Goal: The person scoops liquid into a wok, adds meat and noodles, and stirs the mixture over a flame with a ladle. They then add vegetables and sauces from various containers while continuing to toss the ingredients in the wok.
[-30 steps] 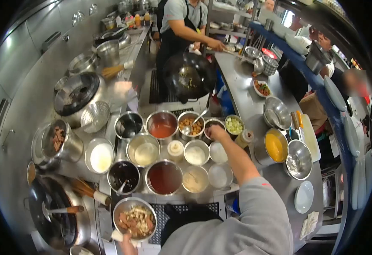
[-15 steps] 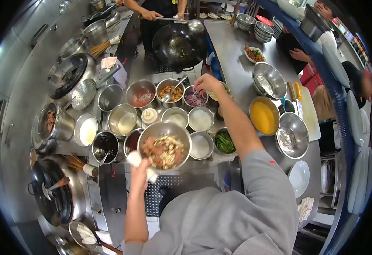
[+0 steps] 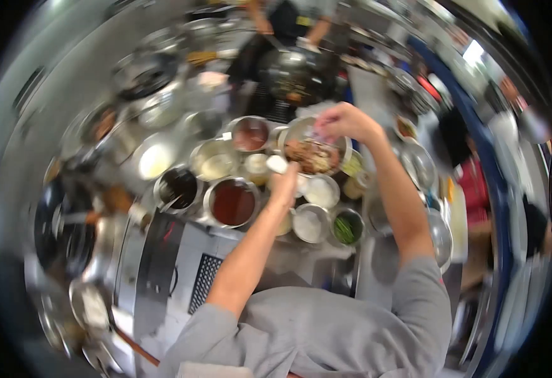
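Observation:
My left hand (image 3: pixel 285 186) is closed on the near rim of a metal bowl (image 3: pixel 297 133), with a white cloth (image 3: pixel 276 164) at its fingers. Inside the bowl lie pinkish-brown meat pieces and pale sliced bits (image 3: pixel 317 159). Over the bowl's far right side, my right hand (image 3: pixel 344 123) is pinched, and a little purple chopped onion (image 3: pixel 317 134) shows blurred under its fingertips. The bowl hides the onion container. Near my left hand are a pot of red-brown sauce (image 3: pixel 233 202) and a pale-topped bottle (image 3: pixel 255 165).
Around the bowl stand containers of white powder (image 3: pixel 321 191), green cut vegetables (image 3: pixel 348 228) and dark sauce (image 3: pixel 178 189). Beyond it, another person in a dark apron (image 3: pixel 290 25) stands behind a wok (image 3: pixel 296 79). A cutting board (image 3: pixel 457 220) lies at right.
The bowl in my left hand has moved right and away, under my right hand. My right hand has come out of the onion container and is over the bowl. The view has shifted and blurred.

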Tool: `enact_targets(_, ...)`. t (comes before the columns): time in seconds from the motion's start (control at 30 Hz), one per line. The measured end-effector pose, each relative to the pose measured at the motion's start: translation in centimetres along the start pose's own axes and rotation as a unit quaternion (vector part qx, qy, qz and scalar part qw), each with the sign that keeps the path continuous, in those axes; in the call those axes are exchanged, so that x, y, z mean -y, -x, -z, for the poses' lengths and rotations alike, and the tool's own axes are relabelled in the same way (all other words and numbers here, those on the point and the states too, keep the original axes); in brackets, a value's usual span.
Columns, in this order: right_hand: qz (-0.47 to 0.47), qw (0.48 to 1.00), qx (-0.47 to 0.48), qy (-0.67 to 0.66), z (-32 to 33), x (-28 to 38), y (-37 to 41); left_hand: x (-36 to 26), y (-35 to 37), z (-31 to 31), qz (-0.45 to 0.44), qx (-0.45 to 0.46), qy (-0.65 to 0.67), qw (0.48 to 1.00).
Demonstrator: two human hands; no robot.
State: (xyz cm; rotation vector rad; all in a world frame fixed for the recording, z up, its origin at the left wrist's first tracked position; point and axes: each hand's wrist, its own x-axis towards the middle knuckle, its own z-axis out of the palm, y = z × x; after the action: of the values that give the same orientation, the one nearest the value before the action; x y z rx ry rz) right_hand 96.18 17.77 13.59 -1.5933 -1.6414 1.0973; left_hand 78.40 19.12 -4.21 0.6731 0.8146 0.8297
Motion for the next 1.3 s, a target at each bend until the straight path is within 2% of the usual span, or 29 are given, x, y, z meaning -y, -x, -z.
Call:
enact_targets(0.03, 0.017, 1.000, 0.004, 0.001, -1.3, 2.4, -0.7, -0.5, 0.4, 1.4, -0.017, -0.011, -0.026, 0.999)
enact_targets(0.13, 0.081, 0.993, 0.084, 0.021, -7.5, 10.3, -5.7, -5.2, 5.2, 7.2, -0.148, -0.044, -0.058, 0.986)
enact_targets(0.2, 0.139, 0.967, 0.184, -0.108, -13.6, 14.6, -9.7, -7.1, 8.6, 12.5, -0.203, -0.072, 0.029, 0.976)
enact_targets(0.23, 0.157, 0.957, 0.221, -0.100, -17.4, 17.0, -12.3, -9.9, 12.6, 15.0, -0.207, -0.110, 0.004, 0.972)
enact_targets(0.3, 0.253, 0.921, 0.288, -0.068, -25.4, 22.2, -16.7, -9.9, 16.7, 22.7, -0.191, -0.186, 0.022, 0.963)
enact_targets(0.37, 0.289, 0.856, 0.401, -0.150, -34.7, 26.9, -21.1, -10.2, 22.5, 28.2, -0.229, -0.267, 0.042, 0.935)
enact_targets(0.4, 0.290, 0.883, 0.345, -0.131, -38.3, 29.8, -20.7, -10.7, 25.4, 29.9, -0.232, -0.329, 0.015, 0.915)
enact_targets(0.43, 0.330, 0.873, 0.344, -0.104, -42.7, 31.8, -22.6, -10.5, 28.5, 31.7, -0.259, -0.374, 0.011, 0.891)
enact_targets(0.47, 0.367, 0.861, 0.343, -0.077, -47.6, 33.2, -24.8, -9.9, 31.5, 34.2, -0.221, -0.407, 0.032, 0.886)
enact_targets(0.53, 0.360, 0.889, 0.280, 0.039, -55.7, 35.5, -26.2, -8.6, 36.4, 36.6, -0.282, -0.466, 0.107, 0.832)
enact_targets(0.6, 0.493, 0.804, 0.241, 0.229, -60.9, 36.5, -28.5, -9.2, 40.4, 37.2, -0.263, -0.555, 0.147, 0.775)
enact_targets(0.63, 0.510, 0.800, 0.240, 0.205, -63.7, 36.4, -31.1, -7.6, 42.2, 39.0, -0.272, -0.563, 0.152, 0.766)
enact_targets(0.7, 0.528, 0.819, 0.165, 0.154, -65.6, 38.1, -32.2, -7.9, 44.7, 39.9, -0.268, -0.595, 0.215, 0.727)
enact_targets(0.73, 0.546, 0.820, 0.128, 0.118, -66.8, 38.4, -33.4, -7.8, 45.3, 40.9, -0.309, -0.596, 0.215, 0.709)
enact_targets(0.8, 0.521, 0.841, 0.130, 0.061, -67.8, 39.1, -33.8, -8.3, 45.7, 43.0, -0.317, -0.615, 0.230, 0.684)
enact_targets(0.83, 0.507, 0.851, 0.130, 0.034, -68.0, 39.2, -33.8, -8.9, 46.0, 44.1, -0.303, -0.607, 0.249, 0.691)
enact_targets(0.93, 0.589, 0.767, 0.198, 0.163, -72.0, 34.9, -37.1, -13.4, 45.3, 46.1, -0.261, -0.574, 0.314, 0.710)
enact_targets(0.97, 0.600, 0.726, 0.254, 0.221, -73.4, 32.1, -39.3, -14.3, 44.9, 47.0, -0.258, -0.570, 0.322, 0.710)
enact_targets(1.03, 0.477, 0.830, 0.242, 0.158, -69.3, 33.7, -37.3, -15.2, 44.7, 48.5, -0.260, -0.559, 0.325, 0.717)
enact_targets(1.1, 0.487, 0.817, 0.229, 0.208, -64.7, 30.8, -36.8, -15.3, 44.9, 49.0, -0.281, -0.550, 0.321, 0.718)
enact_targets(1.17, 0.394, 0.777, 0.214, 0.441, -59.4, 25.2, -32.6, -14.8, 45.1, 49.3, -0.301, -0.586, 0.295, 0.692)
enact_targets(1.2, 0.449, 0.782, 0.220, 0.372, -57.6, 20.8, -32.2, -14.5, 44.8, 49.2, -0.312, -0.605, 0.283, 0.676)
enact_targets(1.23, 0.301, 0.847, 0.301, 0.318, -56.3, 22.4, -31.3, -15.0, 44.9, 48.5, -0.310, -0.617, 0.284, 0.665)
enact_targets(1.27, 0.140, 0.883, 0.369, 0.255, -55.0, 24.4, -30.1, -15.6, 45.0, 47.9, -0.293, -0.623, 0.301, 0.660)
enact_targets(1.3, 0.113, 0.899, 0.378, 0.190, -54.4, 24.4, -29.8, -16.3, 45.2, 47.3, -0.276, -0.629, 0.315, 0.655)
